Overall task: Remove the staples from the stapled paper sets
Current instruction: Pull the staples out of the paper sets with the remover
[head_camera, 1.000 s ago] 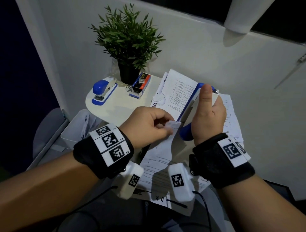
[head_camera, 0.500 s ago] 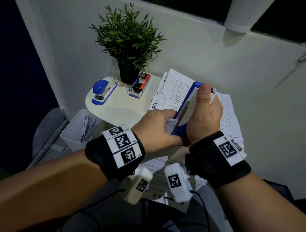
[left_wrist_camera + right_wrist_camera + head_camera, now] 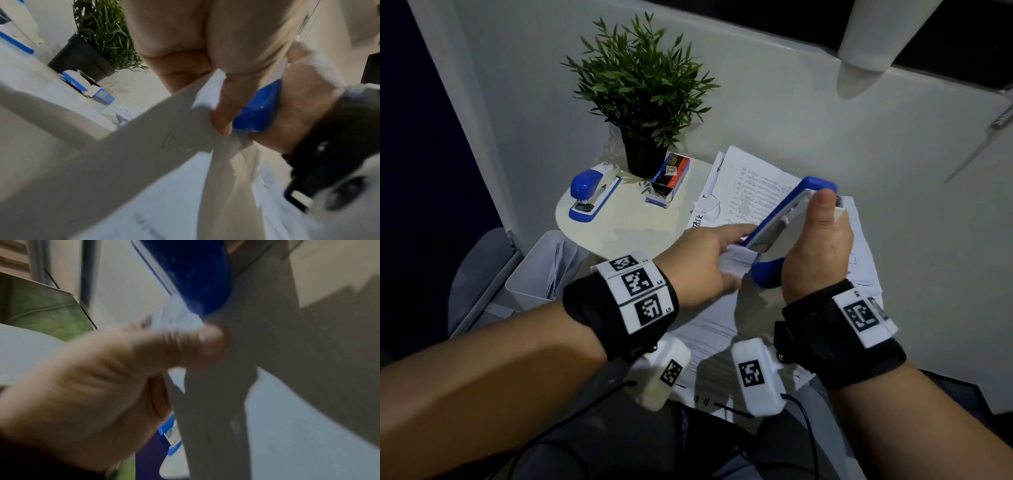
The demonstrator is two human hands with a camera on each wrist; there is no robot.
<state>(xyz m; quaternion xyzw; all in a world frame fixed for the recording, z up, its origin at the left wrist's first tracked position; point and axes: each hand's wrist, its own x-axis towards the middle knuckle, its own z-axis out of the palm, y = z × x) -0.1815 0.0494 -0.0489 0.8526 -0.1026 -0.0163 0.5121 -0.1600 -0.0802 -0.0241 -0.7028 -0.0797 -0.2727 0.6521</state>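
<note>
Now R hand point(image 3: 816, 246) grips blue stapler point(image 3: 787, 219) above bench point(image 3: 626, 226); L hand point(image 3: 698, 263) pinches paper corner point(image 3: 736, 265) at its nose.

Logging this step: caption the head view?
Right hand grips blue stapler against paper corner pinched by left hand.

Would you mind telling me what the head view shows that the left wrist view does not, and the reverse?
Only the head view shows the second stapler lying whole on the table, and the white bin. Only the left wrist view shows the staple in the held paper set. Both show the right hand gripping a blue stapler, the left hand pinching paper, and the plant.
</note>
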